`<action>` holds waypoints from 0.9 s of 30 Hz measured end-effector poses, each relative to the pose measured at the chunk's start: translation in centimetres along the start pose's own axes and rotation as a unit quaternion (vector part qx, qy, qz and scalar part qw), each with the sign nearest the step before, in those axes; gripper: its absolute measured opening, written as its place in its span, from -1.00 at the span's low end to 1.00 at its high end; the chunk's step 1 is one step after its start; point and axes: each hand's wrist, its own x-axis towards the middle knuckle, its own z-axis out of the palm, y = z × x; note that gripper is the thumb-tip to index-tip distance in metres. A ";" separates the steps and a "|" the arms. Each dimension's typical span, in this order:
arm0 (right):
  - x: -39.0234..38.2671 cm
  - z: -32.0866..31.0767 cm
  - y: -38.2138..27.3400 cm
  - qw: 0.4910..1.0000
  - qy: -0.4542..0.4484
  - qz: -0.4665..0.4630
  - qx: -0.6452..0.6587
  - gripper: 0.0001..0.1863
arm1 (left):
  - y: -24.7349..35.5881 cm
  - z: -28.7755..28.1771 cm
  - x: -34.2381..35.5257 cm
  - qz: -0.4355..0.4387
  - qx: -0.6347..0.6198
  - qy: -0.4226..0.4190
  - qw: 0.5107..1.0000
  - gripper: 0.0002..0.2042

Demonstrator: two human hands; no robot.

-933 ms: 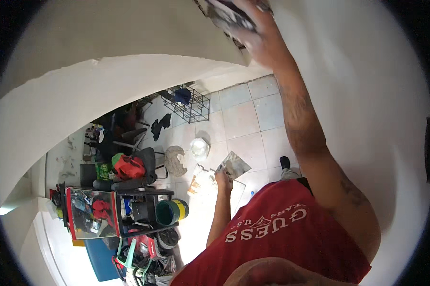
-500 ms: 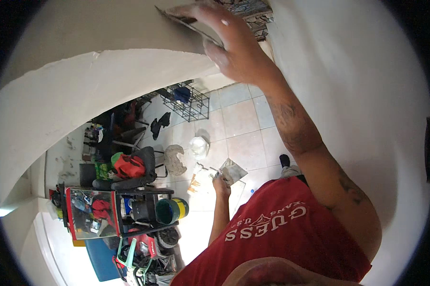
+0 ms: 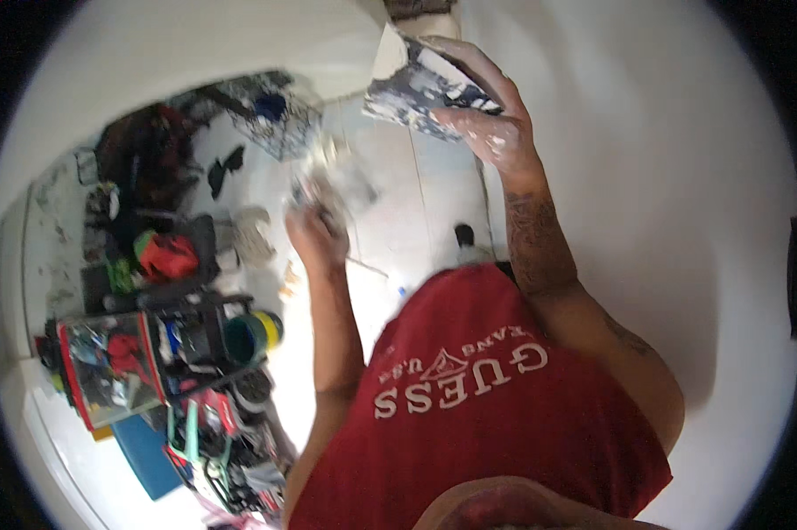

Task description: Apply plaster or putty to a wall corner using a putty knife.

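Observation:
My right hand (image 3: 504,119), dusted white, is raised at the upper right and closed around a trowel (image 3: 420,93). The trowel's flat dark blade is smeared with white paste and tilted, with a pale lump at its upper corner. My left hand (image 3: 317,231) is held lower, at the centre left, its fingers closed on a flat grey plate (image 3: 356,187). Motion blurs that plate, and a whitish patch (image 3: 326,152) that looks like paste shows at its far side. The trowel and the plate are apart.
A smooth pale wall (image 3: 628,221) rises close on my right, and a curved pale edge (image 3: 195,53) crosses the upper left. Below lie floor tiles (image 3: 389,168), a wire rack (image 3: 283,128), a glass-sided case (image 3: 111,367), a green-yellow bucket (image 3: 248,340) and a chair (image 3: 195,256).
My right hand has come away from the upper surface, turning the trowel so its smeared face shows. My left hand has risen with the plate toward the trowel. The view has shifted.

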 end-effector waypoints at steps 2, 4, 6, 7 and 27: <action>-1.1 1.4 1.4 1.000 0.011 -0.009 -0.003 -0.44 | 1.0 2.7 -0.9 0.014 -0.015 0.024 1.000 -0.92; -1.9 2.6 2.3 0.999 -0.018 0.031 0.021 -0.47 | 2.9 5.8 -0.8 0.073 -0.027 0.012 0.997 -0.94; -2.1 3.3 3.3 0.976 -0.073 -0.055 -0.199 -0.53 | 3.0 6.4 -0.4 0.063 -0.029 0.047 0.996 -0.94; -2.5 3.4 4.8 0.973 -0.102 -0.026 -0.203 -0.44 | 3.2 6.4 -0.2 0.051 -0.030 0.073 0.996 -0.94; -9.6 -1.6 19.7 0.954 -0.105 0.273 -0.071 -0.31 | -5.6 -5.9 1.3 -0.130 0.056 0.040 0.989 -0.81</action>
